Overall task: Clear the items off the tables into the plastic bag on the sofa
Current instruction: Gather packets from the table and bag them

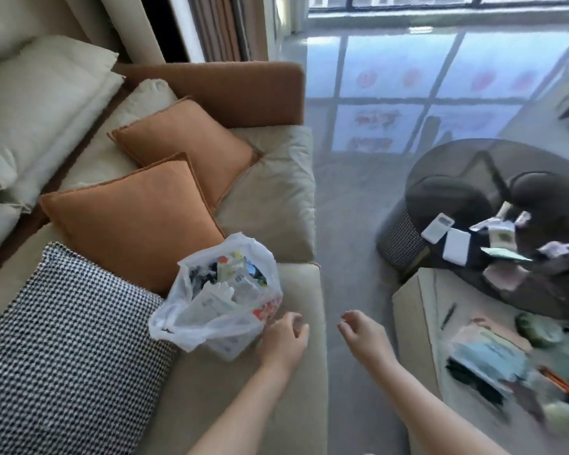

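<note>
A translucent white plastic bag (216,303), its mouth open and stuffed with packets and papers, sat on the beige fabric sofa (296,290) near the seat's front edge. Behind it leaned two orange square cushions (135,221), and against its left side pressed a black-and-white houndstooth cushion (66,339). A cream cushion (276,188) lay further back by the brown armrest (230,90).

The left hand (284,339) hovered just beside the bag's right side, fingers loosely curled and holding nothing; whether it touched the plastic could not be told. The right hand (363,333) hung over the grey floor (349,208) between sofa and tables, also loosely curled and empty.

To the right stood a cream rectangular table (418,310) bearing a dark pen (448,316), a blurred pale-blue packet (493,356) and other smeared green and red items. Beyond it, a dark round glass table (447,165) carried a white card-like device (437,227), a white flat box (456,247) and scattered papers and wrappers, too blurred to name. A houndstooth-patterned stool or basket (399,241) sat tucked under its near edge. Only open floor lay between the hands and both tables.
</note>
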Tool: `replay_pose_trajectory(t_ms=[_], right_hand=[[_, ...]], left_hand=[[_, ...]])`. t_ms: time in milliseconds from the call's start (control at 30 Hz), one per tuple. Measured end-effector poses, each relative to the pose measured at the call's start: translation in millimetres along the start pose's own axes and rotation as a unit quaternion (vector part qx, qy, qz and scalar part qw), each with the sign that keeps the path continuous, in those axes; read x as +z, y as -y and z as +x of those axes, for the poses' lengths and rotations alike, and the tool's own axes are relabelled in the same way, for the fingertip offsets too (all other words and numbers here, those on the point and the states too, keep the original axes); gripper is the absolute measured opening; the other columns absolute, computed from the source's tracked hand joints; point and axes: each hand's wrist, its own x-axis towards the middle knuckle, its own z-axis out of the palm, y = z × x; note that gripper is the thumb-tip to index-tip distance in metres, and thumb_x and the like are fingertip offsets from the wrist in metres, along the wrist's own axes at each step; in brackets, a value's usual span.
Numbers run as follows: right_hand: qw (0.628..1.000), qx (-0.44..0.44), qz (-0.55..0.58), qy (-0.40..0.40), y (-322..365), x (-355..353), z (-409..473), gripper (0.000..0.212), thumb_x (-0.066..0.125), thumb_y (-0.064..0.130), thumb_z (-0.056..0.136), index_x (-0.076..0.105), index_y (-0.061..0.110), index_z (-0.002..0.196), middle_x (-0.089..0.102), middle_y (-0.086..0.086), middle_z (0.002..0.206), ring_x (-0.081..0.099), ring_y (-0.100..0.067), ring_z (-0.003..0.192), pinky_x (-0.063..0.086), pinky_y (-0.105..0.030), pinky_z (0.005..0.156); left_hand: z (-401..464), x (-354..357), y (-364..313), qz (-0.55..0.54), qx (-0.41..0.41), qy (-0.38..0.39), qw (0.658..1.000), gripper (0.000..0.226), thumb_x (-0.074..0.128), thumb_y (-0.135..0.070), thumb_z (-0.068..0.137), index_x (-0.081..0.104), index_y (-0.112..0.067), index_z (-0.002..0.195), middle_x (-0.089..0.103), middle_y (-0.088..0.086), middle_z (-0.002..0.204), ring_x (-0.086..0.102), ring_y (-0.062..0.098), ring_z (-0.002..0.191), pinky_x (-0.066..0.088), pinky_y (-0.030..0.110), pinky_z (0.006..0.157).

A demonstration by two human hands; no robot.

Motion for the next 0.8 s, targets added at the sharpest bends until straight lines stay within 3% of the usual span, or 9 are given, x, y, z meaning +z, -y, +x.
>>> replay_pose_trajectory(t_ms=[167,400,500,800], right_hand=[[0.996,0.073,-0.030,-0.035,-76,-41,-33,0.025,0.052,0.036,0.091,0.065,0.020,0.104,0.067,-0.001,0.113,0.060,-0.021,0.109,0.046,-0.030,0.088],[0.983,0.161,0.014,-0.082,-191,-84,-96,0.026,0.053,0.038,0.090,0.065,0.022,0.106,0.067,0.001,0.115,0.059,-0.019,0.110,0.046,-0.030,0.091],[0.975,0.195,0.045,-0.092,-241,-98,-129,0.027,0.053,0.037,0.090,0.065,0.022,0.109,0.066,0.001,0.117,0.059,-0.019,0.111,0.047,-0.031,0.092],[0.941,0.298,0.094,-0.130,-391,-123,-249,0.025,0.047,0.032,0.092,0.063,0.025,0.109,0.067,-0.001,0.112,0.060,-0.024,0.104,0.045,-0.029,0.083]], left_hand=[[-15,70,-48,0.087,0.063,0.072,0.992,0.031,0.049,-0.043,0.092,0.063,-0.024,0.113,0.067,-0.007,0.115,0.060,0.015,0.110,0.041,0.022,0.079],[-62,169,-97,0.167,0.126,0.159,0.965,0.032,0.047,-0.050,0.091,0.065,-0.028,0.105,0.068,-0.010,0.111,0.062,0.012,0.107,0.044,0.025,0.082],[-96,212,-118,0.196,0.147,0.182,0.952,0.030,0.045,-0.053,0.090,0.064,-0.033,0.103,0.067,-0.013,0.109,0.061,0.010,0.105,0.042,0.025,0.076],[-210,335,-163,0.270,0.201,0.246,0.909,0.028,0.044,-0.050,0.090,0.063,-0.034,0.104,0.065,-0.014,0.107,0.060,0.010,0.101,0.045,0.025,0.076]])
